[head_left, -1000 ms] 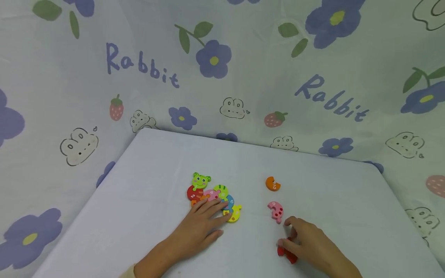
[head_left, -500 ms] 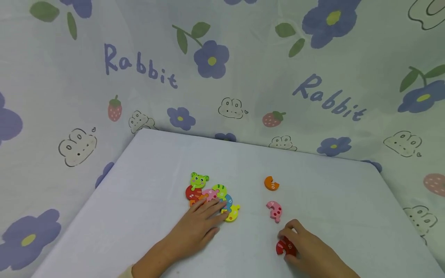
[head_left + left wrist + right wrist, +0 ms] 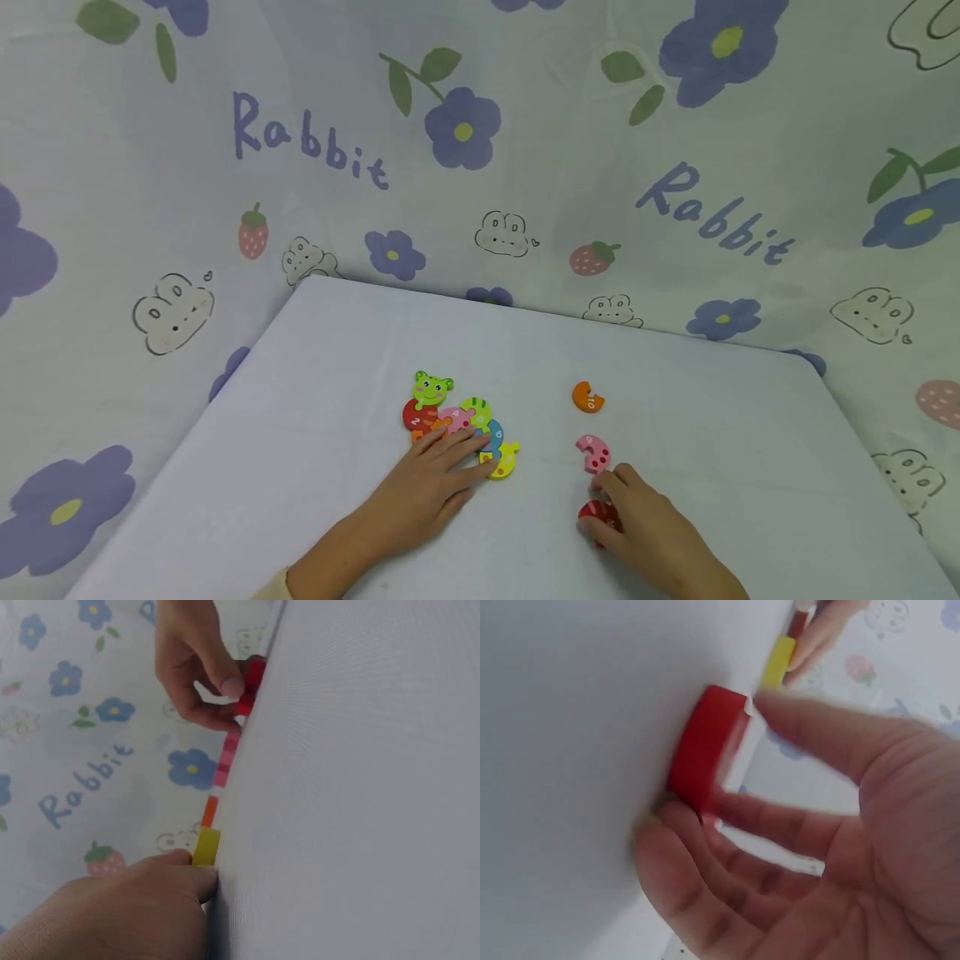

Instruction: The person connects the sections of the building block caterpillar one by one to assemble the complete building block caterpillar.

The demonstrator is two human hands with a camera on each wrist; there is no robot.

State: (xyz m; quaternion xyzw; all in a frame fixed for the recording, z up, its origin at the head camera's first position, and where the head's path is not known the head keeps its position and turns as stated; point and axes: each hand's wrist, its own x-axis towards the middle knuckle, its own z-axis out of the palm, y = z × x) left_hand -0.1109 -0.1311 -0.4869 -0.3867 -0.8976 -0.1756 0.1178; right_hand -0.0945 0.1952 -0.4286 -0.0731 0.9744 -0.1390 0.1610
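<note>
A caterpillar of joined number puzzle pieces lies on the white table, its green smiling head piece (image 3: 431, 389) at the far end. My left hand (image 3: 427, 496) rests on it with fingers extended, covering some pieces; the yellow tail piece (image 3: 506, 462) shows beside the fingertips. To the right, my right hand (image 3: 648, 525) holds a red puzzle piece (image 3: 597, 512) between thumb and fingers, partly hidden by them. The right wrist view shows the thick edge of the red piece (image 3: 705, 746) low over the tabletop. Just beyond the fingers lies a pink piece (image 3: 596, 454) marked 9.
An orange piece (image 3: 587, 398) marked 10 lies farther back, behind the pink one. The white table (image 3: 337, 350) ends at a hanging cloth (image 3: 555, 167) printed with flowers, rabbits and strawberries.
My right hand has taken hold of the red piece, turned it and moved it a little left and away from me, nearer the pink piece. My left hand has stayed on the caterpillar.
</note>
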